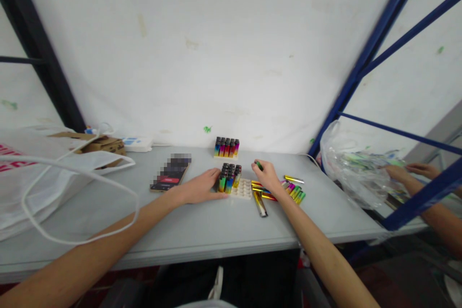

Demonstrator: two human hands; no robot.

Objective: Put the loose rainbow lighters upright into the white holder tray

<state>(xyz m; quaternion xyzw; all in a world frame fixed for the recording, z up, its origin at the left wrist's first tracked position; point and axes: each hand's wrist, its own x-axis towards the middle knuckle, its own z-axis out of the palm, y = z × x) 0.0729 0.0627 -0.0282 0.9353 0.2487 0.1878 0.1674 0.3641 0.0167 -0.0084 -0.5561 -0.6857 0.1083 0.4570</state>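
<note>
Far out to the left of our left hand a white plastic bag (43, 187) slumps on the grey table (216, 231). A cardboard box (97, 144) and a white power strip (139, 143) lie behind the bag, against the wall. Just left of that hand lies a phone (170, 173); its screen is blurred.

Our left hand (202, 187) lies low on the table, fingers stretched out and loosely together, gripping nothing. Its fingertips touch the left side of the upright lighters (229, 178), which fill the left part of a white tray (242, 188). The tray sits between our two hands. Beyond it, near the wall, stands a second tray of lighters (226, 147), well apart from both hands.

Our right hand (267, 175) hovers just right of the white tray, and its fingertips pinch a green lighter (258, 165) above the tray's far right corner. Loose lighters (292, 190) lie in a heap under and to the right of this hand, and a single lighter (260, 203) lies just in front of the wrist.

Further right, beyond a blue shelf frame (361, 67), a clear plastic bag (346, 168) rests on the table, and another person's hands (397, 172) touch it.
</note>
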